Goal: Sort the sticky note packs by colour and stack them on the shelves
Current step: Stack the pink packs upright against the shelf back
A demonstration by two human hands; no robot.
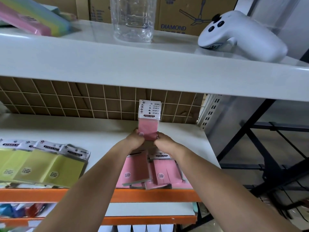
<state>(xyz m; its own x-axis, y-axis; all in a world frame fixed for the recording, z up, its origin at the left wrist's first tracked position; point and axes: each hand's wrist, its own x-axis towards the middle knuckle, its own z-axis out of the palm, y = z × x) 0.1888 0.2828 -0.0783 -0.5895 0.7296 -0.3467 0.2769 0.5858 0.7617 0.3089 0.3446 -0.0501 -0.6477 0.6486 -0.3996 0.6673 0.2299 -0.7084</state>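
Both hands held one pink pack (149,124) upright above the middle shelf (103,131), the left hand (136,139) and right hand (164,142) pinching its lower corners with curled fingers, probably to square it before stacking. Below lay the pink pile (160,174); the yellow packs (43,164) lay well apart, left. A jar (133,19) and controller (240,36) stood on the shelf above, out of the way.

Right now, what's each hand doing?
Left hand: grips the lower left edge of the upright pink sticky note pack.
Right hand: grips the same pack's lower right edge.
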